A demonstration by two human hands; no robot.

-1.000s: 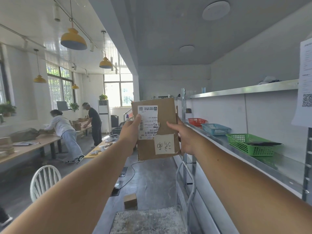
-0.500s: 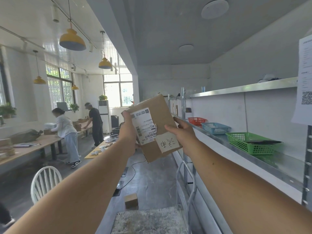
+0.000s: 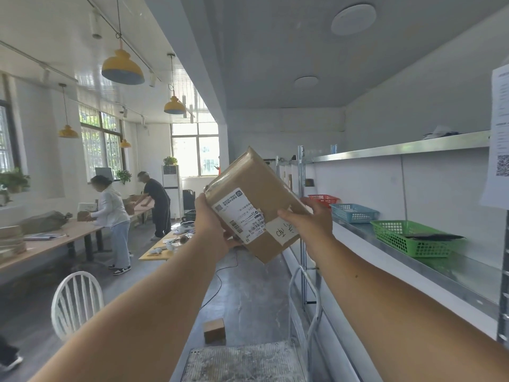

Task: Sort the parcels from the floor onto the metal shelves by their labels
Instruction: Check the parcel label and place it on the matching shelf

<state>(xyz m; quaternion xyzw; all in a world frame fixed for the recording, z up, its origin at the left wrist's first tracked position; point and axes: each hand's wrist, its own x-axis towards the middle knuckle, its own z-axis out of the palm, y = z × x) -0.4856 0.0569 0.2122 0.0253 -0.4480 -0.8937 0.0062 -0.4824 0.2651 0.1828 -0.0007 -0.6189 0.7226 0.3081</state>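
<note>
I see the metal shelves running along the right wall, two levels in view. One printed sheet with a QR code hangs at the near post. Left side: two counters, a long wooden counter and a low yellow counter further in. Two people bend over the far end of the long one. One white chair sits near me on the left. Four yellow pendant lamps hang over that side.

Three baskets sit in a row on the lower shelf level: green basket nearest with something dark and flat in it, blue basket next, red basket farthest.

One parcel, brown cardboard, is in the air in front of me, tilted with one corner up, just left of the red basket and clear of the shelf. It carries two labels: a printed label and a handwritten slip beside it. One small cardboard box sits on the floor below, well apart.

Left grip is curled round the parcel's lower left edge, thumb on the front by the printed label. Right grip clamps the right edge, thumb on the front at the handwritten slip, fingers behind. Both closed firmly on the parcel.
</note>
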